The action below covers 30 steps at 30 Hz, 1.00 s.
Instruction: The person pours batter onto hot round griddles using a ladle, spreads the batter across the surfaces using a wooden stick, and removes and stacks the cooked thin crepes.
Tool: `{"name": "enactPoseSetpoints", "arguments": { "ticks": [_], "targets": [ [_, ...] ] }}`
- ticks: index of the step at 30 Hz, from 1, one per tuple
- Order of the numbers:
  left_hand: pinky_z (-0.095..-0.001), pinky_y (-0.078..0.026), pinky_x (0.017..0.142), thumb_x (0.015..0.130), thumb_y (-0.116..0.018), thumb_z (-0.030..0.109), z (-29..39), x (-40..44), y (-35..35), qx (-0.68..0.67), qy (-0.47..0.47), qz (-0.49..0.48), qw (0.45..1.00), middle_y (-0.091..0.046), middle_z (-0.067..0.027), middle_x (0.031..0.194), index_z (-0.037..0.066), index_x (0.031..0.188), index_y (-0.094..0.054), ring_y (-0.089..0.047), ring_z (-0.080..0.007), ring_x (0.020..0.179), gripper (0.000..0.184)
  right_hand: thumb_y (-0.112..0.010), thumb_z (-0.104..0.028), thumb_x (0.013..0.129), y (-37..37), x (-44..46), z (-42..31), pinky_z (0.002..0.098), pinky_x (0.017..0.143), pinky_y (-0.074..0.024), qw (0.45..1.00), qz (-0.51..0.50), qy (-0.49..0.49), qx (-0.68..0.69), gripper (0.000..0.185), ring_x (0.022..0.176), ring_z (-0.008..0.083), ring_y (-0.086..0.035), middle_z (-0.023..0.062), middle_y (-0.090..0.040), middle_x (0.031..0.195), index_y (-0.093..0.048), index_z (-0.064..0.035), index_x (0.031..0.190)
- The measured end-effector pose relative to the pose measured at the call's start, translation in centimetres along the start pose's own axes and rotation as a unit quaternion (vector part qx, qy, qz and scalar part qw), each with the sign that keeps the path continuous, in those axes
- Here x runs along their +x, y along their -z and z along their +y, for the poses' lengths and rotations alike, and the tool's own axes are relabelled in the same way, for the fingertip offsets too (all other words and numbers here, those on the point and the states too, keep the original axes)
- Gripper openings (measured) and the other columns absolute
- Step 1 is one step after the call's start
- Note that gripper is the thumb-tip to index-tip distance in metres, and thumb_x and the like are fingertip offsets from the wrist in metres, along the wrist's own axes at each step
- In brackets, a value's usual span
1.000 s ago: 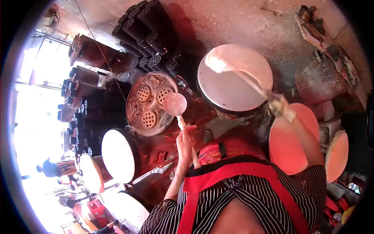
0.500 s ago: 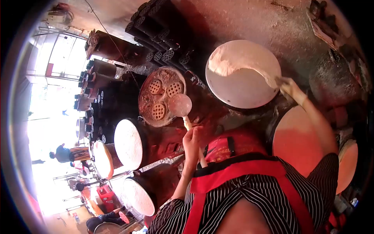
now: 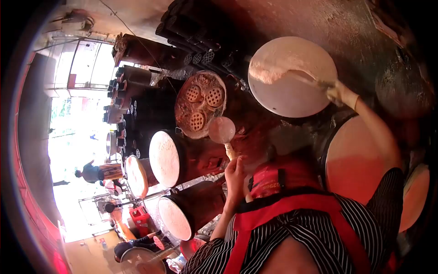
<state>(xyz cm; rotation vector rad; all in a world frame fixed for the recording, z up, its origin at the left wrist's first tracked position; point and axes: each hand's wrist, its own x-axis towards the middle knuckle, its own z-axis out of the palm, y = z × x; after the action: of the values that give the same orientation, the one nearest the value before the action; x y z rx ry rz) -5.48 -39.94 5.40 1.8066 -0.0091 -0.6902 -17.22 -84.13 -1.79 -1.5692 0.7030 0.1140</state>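
Note:
My left hand [image 3: 235,173] is closed around the handle of a ladle [image 3: 222,130], whose round bowl hangs by a round stove top [image 3: 200,119] with several perforated coal briquettes [image 3: 197,121] in it. The handle has a pale wrapping below the bowl. At the right rim of a large round griddle [image 3: 296,100], my right hand [image 3: 340,93] has its fingers closed on the edge of a thin pale crepe [image 3: 278,55]. The crepe covers the far part of the griddle, with a curved, raised edge; grey surface shows nearer me. Blur hides the exact fingertip contact.
More round pale-topped griddles stand at left [image 3: 164,160] and right [image 3: 351,169]. Dark cylindrical briquettes [image 3: 182,27] are stacked at the back. A person [image 3: 91,172] stands by the bright opening. A red apron [image 3: 283,210] covers my front.
The whole view has shifted right with my head. My right hand has moved slightly up along the griddle rim, and the crepe's raised edge has changed shape. The ladle stays in my left hand.

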Motion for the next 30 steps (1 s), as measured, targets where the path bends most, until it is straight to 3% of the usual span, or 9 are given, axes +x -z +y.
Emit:
{"name": "enactPoseSetpoints", "arguments": {
  "ticks": [7, 10, 12, 17, 20, 22, 24, 26, 30],
  "targets": [
    [-0.0182, -0.039, 0.055, 0.095, -0.050, 0.024, 0.1, 3.2, 1.1, 0.050, -0.054, -0.082, 0.994, -0.054, 0.0045, 0.072, 0.003, 0.099, -0.065, -0.046, -0.0021, 0.064, 0.026, -0.051, -0.025, 0.093, -3.8, -12.2, 6.1, 0.0194, 0.035, -0.0261, 0.981, -0.003, -0.081, 0.175, 0.035, 0.039, 0.0023, -0.034, -0.0062, -0.048, 0.061, -0.055, -0.0121, 0.125],
    [-0.0177, -0.030, 0.047, 0.096, -0.048, 0.025, 1.1, 4.6, 2.0, 0.078, -0.080, -0.128, 0.985, -0.048, 0.0059, 0.065, 0.003, 0.099, -0.065, -0.039, -0.0003, 0.055, 0.028, -0.049, -0.012, 0.092, -9.2, -8.5, 7.9, 0.0197, 0.035, -0.0207, 0.925, 0.279, 0.121, 0.227, 0.032, 0.038, 0.0023, -0.030, -0.0090, -0.042, 0.058, -0.057, -0.0173, 0.122],
    [-0.0177, -0.028, 0.045, 0.097, -0.047, 0.026, 1.9, 5.7, 3.3, 0.087, -0.092, -0.163, 0.979, -0.044, 0.0069, 0.062, 0.003, 0.098, -0.065, -0.036, 0.0001, 0.051, 0.029, -0.048, -0.012, 0.092, -13.5, -8.8, 2.3, 0.0219, 0.035, -0.0211, 0.906, 0.355, 0.012, 0.232, 0.032, 0.038, 0.0025, -0.029, -0.0083, -0.037, 0.057, -0.055, -0.0149, 0.123],
    [-0.0189, -0.024, 0.042, 0.098, -0.043, 0.026, 3.2, 8.4, 6.9, 0.070, -0.100, -0.244, 0.962, -0.034, 0.0087, 0.058, 0.004, 0.096, -0.065, -0.029, -0.0003, 0.047, 0.031, -0.052, -0.010, 0.091, -21.7, -11.7, 3.6, 0.0180, 0.047, -0.0306, 0.967, 0.182, 0.035, 0.174, 0.036, 0.054, 0.0020, -0.041, -0.0073, -0.050, 0.071, -0.053, -0.0114, 0.127],
    [-0.0165, -0.026, 0.045, 0.098, -0.045, 0.026, 2.3, 10.9, 10.4, 0.030, -0.033, -0.293, 0.955, -0.051, 0.0066, 0.065, 0.003, 0.100, -0.064, -0.034, -0.0001, 0.051, 0.030, -0.049, -0.008, 0.093, -26.7, -19.4, 2.3, 0.0161, 0.056, -0.0358, 0.954, 0.157, -0.006, 0.254, 0.037, 0.072, 0.0007, -0.048, -0.0029, -0.057, 0.094, -0.049, -0.0041, 0.130],
    [-0.0177, -0.024, 0.043, 0.097, -0.045, 0.024, 2.0, 11.1, 12.7, 0.043, -0.052, -0.289, 0.955, -0.041, 0.0075, 0.061, 0.004, 0.097, -0.065, -0.031, -0.0001, 0.048, 0.028, -0.048, -0.009, 0.092, -31.0, -18.4, 5.9, 0.0160, 0.049, -0.0342, 0.931, 0.290, 0.094, 0.198, 0.039, 0.059, 0.0006, -0.045, -0.0047, -0.054, 0.078, -0.048, -0.0076, 0.131],
    [-0.0181, -0.026, 0.043, 0.096, -0.048, 0.022, 1.1, 11.5, 15.7, 0.073, -0.068, -0.269, 0.958, -0.039, 0.0065, 0.063, 0.005, 0.096, -0.066, -0.033, -0.0001, 0.048, 0.024, -0.047, -0.011, 0.092, -33.6, -15.0, 7.2, 0.0174, 0.042, -0.0322, 0.864, 0.192, 0.144, 0.443, 0.034, 0.047, 0.0027, -0.041, -0.0060, -0.048, 0.066, -0.049, -0.0105, 0.126],
    [-0.0171, -0.029, 0.044, 0.095, -0.050, 0.021, -0.6, 11.9, 19.0, 0.080, -0.104, -0.244, 0.961, -0.043, 0.0050, 0.070, 0.005, 0.097, -0.066, -0.039, -0.0011, 0.055, 0.023, -0.046, -0.014, 0.092, -37.2, -8.8, 1.2, 0.0209, 0.034, -0.0278, 0.813, 0.276, 0.092, 0.504, 0.024, 0.038, 0.0062, -0.035, -0.0054, -0.042, 0.060, -0.048, -0.0107, 0.116],
    [-0.0196, -0.042, 0.057, 0.094, -0.053, 0.018, 0.3, 9.4, 23.4, 0.062, -0.056, -0.170, 0.982, -0.050, -0.0001, 0.089, 0.001, 0.098, -0.066, -0.049, -0.0065, 0.077, 0.022, -0.048, -0.007, 0.088, -38.7, 10.0, -4.6, 0.0247, 0.045, -0.0385, 0.891, 0.343, 0.163, 0.248, 0.035, 0.050, 0.0071, -0.044, -0.0038, -0.049, 0.068, -0.052, -0.0091, 0.122]
  ]
}}
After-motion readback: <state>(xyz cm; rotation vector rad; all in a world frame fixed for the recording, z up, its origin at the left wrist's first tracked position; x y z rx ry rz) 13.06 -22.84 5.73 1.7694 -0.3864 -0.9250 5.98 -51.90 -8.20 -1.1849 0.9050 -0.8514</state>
